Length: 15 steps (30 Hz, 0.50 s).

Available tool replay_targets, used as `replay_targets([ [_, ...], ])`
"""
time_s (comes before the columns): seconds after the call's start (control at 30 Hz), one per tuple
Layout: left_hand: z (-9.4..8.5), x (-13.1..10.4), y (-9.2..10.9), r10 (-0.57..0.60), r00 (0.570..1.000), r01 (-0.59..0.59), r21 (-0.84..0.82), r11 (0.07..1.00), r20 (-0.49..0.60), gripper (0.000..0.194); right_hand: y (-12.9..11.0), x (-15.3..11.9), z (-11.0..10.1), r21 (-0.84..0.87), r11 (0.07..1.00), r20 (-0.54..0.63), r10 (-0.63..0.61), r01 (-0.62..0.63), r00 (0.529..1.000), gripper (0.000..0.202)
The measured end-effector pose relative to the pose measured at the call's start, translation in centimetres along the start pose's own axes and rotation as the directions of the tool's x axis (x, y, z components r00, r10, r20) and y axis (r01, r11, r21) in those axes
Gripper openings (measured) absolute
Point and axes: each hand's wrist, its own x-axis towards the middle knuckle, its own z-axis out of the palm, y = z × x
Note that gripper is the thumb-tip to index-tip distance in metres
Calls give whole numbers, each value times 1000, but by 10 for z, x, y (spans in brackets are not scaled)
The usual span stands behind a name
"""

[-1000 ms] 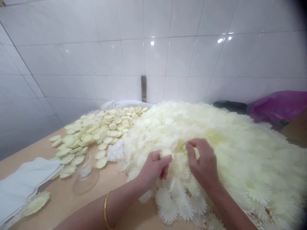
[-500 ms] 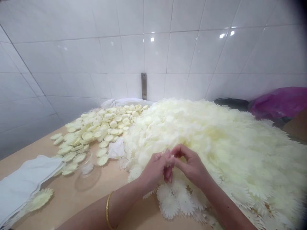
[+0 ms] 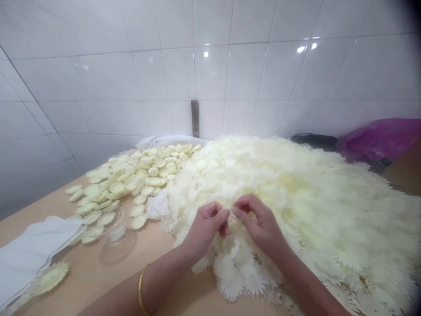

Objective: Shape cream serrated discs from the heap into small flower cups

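Note:
My left hand (image 3: 204, 229) and my right hand (image 3: 259, 226) are raised over the front of a big heap of whitish, petal-edged flower pieces (image 3: 296, 188). Thumb and fingers are pinched together on each hand, and the fingertips face each other across a small gap. Whatever lies in either pinch is too small to make out against the pale heap. Loose flower pieces (image 3: 230, 276) with toothed rims lie on the table just below my hands. A gold bangle (image 3: 140, 289) circles my left forearm.
Left of the heap are many stacked pale yellow flower discs (image 3: 131, 180). Nearer stand a crumpled white tissue (image 3: 158, 205) and a clear dish (image 3: 117, 250) holding a white wad (image 3: 117, 233). White sheets (image 3: 36, 241) lie at far left, a purple bag (image 3: 378, 138) at back right.
My hands were together with fingertips touching; now they have drawn slightly apart, the left hand moving left. The view has shifted slightly.

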Motion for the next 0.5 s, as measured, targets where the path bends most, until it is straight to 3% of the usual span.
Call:
replay_targets([
  [0.13,-1,1,-1,-43,999,41,-79,996,-26,32,-2,-1,1,48,998,114,34,-40,993,10],
  [0.3,0,1,-2,-121,991,129,-157,979,62,35,-4,-2,0,187,970,244,108,-156,964,16],
  [0.43,2,-1,-1,-127,984,149,-192,970,124,34,-1,-1,-3,312,921,234,165,-235,958,23],
  [0.5,4,-1,1,-135,982,157,-179,971,131,33,0,0,-4,316,913,154,218,-257,964,25],
])
